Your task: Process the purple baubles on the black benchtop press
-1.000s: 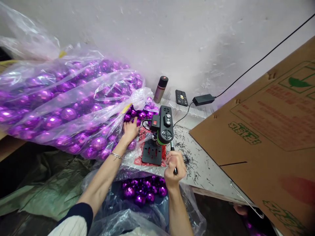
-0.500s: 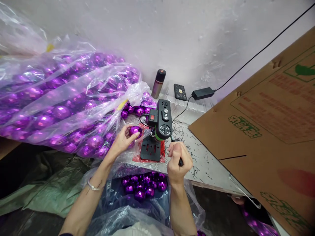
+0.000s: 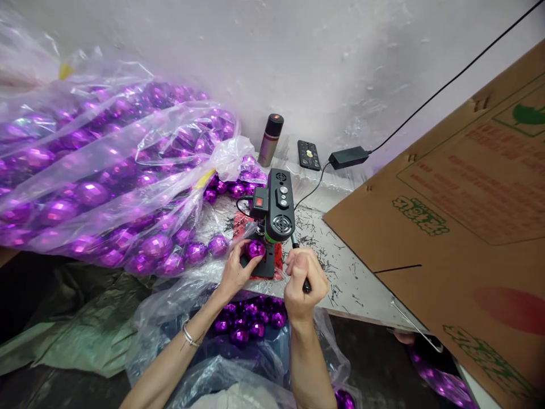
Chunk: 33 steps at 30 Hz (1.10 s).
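Observation:
Between thumb and fingers, my left hand (image 3: 238, 266) holds a shiny purple faceted ball (image 3: 256, 249) over the black slotted base plate (image 3: 266, 268) of a small bench drill press (image 3: 280, 204). The ball sits just below the machine's head, whose lower end hides the bit, so I cannot tell whether they touch. My right hand (image 3: 305, 278) is closed in a fist round the black lever handle (image 3: 307, 286) at the machine's right side. A red mat (image 3: 278, 262) lies beneath the base plate.
Clear plastic bags full of purple balls (image 3: 93, 193) cover the left. More balls (image 3: 247, 322) lie in an open bag below the table edge. A spray can (image 3: 271, 140), a phone (image 3: 309, 155) and a power adapter (image 3: 349, 158) stand behind; a cardboard box (image 3: 451, 227) fills the right.
My left hand has moved right with the purple ball, from beside the machine to over its base plate. My right hand has stayed on the lever. The view has shifted slightly.

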Tool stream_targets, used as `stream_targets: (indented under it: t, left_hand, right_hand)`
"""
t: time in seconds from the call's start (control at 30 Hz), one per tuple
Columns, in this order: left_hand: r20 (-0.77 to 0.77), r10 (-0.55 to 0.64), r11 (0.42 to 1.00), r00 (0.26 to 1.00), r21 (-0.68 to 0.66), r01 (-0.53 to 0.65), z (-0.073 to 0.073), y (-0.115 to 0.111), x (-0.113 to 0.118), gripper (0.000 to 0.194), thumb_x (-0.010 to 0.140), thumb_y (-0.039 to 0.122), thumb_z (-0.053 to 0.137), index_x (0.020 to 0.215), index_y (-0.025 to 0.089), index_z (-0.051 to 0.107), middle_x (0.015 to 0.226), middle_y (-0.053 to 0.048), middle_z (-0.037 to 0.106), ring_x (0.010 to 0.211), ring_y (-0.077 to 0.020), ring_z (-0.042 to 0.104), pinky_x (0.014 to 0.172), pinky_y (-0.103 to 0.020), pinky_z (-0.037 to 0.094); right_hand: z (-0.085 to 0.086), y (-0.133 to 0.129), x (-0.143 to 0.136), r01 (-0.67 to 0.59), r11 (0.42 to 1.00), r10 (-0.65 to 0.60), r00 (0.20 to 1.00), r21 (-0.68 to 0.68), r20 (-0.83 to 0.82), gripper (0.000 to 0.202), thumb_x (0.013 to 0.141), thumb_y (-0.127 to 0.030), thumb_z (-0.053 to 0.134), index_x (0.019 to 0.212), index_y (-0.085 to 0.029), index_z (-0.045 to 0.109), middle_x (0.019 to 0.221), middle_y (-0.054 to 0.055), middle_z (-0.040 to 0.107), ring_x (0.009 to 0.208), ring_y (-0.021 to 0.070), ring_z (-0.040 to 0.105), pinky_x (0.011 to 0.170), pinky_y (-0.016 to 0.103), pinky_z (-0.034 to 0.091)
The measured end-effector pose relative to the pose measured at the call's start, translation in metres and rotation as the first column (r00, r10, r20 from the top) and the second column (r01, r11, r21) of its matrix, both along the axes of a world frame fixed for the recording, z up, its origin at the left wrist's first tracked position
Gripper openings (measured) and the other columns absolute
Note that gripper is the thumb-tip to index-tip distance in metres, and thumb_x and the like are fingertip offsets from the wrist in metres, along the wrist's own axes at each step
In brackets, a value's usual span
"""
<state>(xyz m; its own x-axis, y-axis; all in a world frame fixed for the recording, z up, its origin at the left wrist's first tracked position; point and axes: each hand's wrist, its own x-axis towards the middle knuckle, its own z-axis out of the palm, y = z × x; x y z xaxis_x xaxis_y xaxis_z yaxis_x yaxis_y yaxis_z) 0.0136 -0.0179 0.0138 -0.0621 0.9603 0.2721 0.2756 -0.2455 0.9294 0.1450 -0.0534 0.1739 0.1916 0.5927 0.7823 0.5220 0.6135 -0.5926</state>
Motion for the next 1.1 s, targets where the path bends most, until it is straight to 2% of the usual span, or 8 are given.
stream_targets:
  t: [0.17,0.43,0.7,0.8,0.93,1.1]
  left_hand:
    - [-0.007,-0.029,0.999,1.0,-0.021,0.029,-0.003,0.007,0.002,0.052,0.095,0.047,0.077,0.137,0.02,0.061,0.134,-0.017,0.075,0.124,-0.0327,0.074,0.11,-0.052,0.059]
    - [-0.215,-0.093,0.989,0.972,0.093,0.115,0.008,0.011,-0.008,0.054,0.096,0.046,0.077,0.142,0.021,0.064,0.139,-0.016,0.074,0.135,-0.0346,0.069,0.116,-0.054,0.056]
    - [-0.218,-0.078,0.989,0.973,0.104,0.103,-0.004,0.013,-0.004,0.059,0.091,0.047,0.085,0.141,0.023,0.065,0.138,-0.014,0.076,0.13,-0.0338,0.072,0.111,-0.051,0.06]
    - [-0.223,-0.091,0.986,0.971,0.118,0.119,-0.006,0.013,-0.003,0.059,0.091,0.046,0.085,0.142,0.023,0.065,0.136,-0.014,0.077,0.13,-0.0341,0.072,0.113,-0.053,0.058]
    - [-0.228,-0.104,0.981,0.968,0.136,0.138,-0.003,0.013,-0.005,0.059,0.092,0.047,0.084,0.142,0.022,0.065,0.136,-0.015,0.076,0.13,-0.0345,0.072,0.113,-0.054,0.058]
    - [-0.234,-0.104,0.979,0.967,0.145,0.141,-0.003,0.012,-0.004,0.058,0.094,0.048,0.082,0.141,0.021,0.065,0.137,-0.016,0.076,0.13,-0.0344,0.072,0.112,-0.053,0.058]
  right_hand:
    - [-0.003,-0.001,0.0,-0.002,1.0,0.003,1.0,0.008,-0.008,0.034,0.105,-0.008,0.047,0.074,-0.022,0.051,0.069,-0.002,0.056,0.065,0.0117,0.057,0.06,0.028,0.043]
    - [-0.008,-0.003,0.001,0.015,1.0,-0.015,1.0,0.005,-0.001,0.033,0.104,-0.009,0.048,0.074,-0.022,0.054,0.068,-0.001,0.056,0.063,0.0137,0.057,0.058,0.03,0.043]
    - [-0.013,-0.005,0.002,0.027,1.0,-0.027,0.999,-0.006,0.026,0.033,0.104,-0.011,0.047,0.073,-0.023,0.052,0.068,-0.001,0.054,0.065,0.0138,0.056,0.059,0.03,0.042]
    - [-0.023,-0.006,0.002,0.03,0.999,-0.03,0.999,0.021,0.02,0.033,0.105,-0.013,0.047,0.074,-0.023,0.052,0.069,-0.002,0.055,0.065,0.0135,0.056,0.06,0.029,0.043]
    - [-0.047,-0.003,0.002,0.035,0.996,-0.039,0.998,0.085,0.05,0.033,0.108,-0.017,0.044,0.076,-0.023,0.051,0.07,-0.002,0.057,0.064,0.0122,0.057,0.06,0.027,0.044]
    - [-0.068,0.003,0.003,0.048,0.983,-0.064,0.995,0.178,0.082,0.036,0.111,-0.022,0.039,0.076,-0.023,0.049,0.072,-0.002,0.057,0.062,0.0113,0.057,0.066,0.029,0.052]
